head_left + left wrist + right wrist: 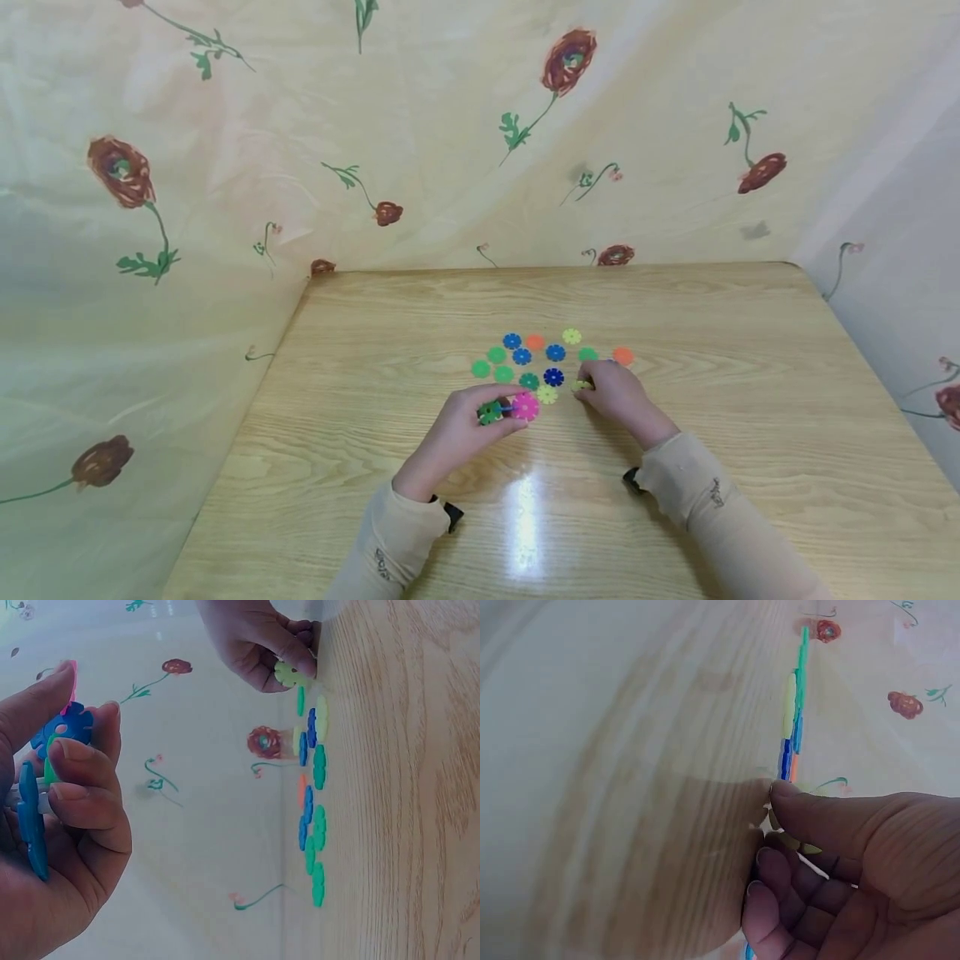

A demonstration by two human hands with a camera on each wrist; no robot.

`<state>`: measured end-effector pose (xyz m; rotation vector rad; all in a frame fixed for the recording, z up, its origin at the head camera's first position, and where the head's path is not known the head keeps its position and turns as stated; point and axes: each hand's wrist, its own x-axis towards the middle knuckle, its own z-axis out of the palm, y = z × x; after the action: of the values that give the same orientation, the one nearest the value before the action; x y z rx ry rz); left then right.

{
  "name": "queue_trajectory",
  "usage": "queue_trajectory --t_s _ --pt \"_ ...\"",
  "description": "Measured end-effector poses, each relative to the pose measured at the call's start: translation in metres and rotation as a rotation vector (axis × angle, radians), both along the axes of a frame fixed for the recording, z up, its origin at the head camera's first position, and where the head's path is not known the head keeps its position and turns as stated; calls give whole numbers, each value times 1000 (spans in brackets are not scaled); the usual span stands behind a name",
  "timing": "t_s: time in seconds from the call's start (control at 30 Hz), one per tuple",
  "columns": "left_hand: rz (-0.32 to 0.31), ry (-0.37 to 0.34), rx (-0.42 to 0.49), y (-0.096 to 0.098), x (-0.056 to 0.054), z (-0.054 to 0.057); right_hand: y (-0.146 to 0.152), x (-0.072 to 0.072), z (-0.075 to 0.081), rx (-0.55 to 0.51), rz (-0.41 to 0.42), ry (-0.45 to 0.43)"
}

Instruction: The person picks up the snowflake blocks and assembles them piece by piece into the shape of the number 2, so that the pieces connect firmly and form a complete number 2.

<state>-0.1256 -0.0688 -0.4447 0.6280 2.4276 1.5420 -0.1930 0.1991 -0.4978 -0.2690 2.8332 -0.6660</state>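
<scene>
My left hand (457, 427) holds a small build of slotted plastic discs a little above the table. A pink disc (525, 407) and a green disc (491, 412) show on it from the head. The left wrist view adds a blue disc (64, 731) and a teal disc (31, 821) among the curled fingers. To the right, my right hand (618, 398) pinches a yellow disc (289, 673) between thumb and fingers, low at the tabletop. Part of that disc is hidden by the fingers. Just beyond the pink disc lies another yellow disc (547, 395).
Several loose discs lie flat beyond the hands, among them a dark blue disc (553, 377), a light green disc (481, 368) and an orange disc (622, 356). The wooden table (360, 333) meets a flowered cloth (450, 125) at its back and sides.
</scene>
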Motion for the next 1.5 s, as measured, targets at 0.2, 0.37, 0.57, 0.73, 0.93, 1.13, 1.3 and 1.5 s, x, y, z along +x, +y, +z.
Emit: queue_trajectory --t_s 0.2,0.37,0.57,0.73,0.93,1.13,1.3,1.5 --pt "1 11 9 -2 -1 0 2 6 3 -43 5 -13" --pt "3 -6 11 -2 -2 1 3 16 10 -122 18 18" --pt "8 -24 8 -2 -3 3 0 30 19 -267 33 38" --pt "9 -10 4 -1 -3 3 -6 46 28 -401 72 45" --pt "49 17 -30 -2 -4 1 -17 65 39 -458 89 152" --pt "105 24 -34 -1 -3 -2 -27 77 45 -505 103 258" --pt "135 37 -14 0 -3 -4 -33 81 47 -500 127 324" --pt "136 76 -11 4 -4 -5 -40 84 48 -415 158 462"
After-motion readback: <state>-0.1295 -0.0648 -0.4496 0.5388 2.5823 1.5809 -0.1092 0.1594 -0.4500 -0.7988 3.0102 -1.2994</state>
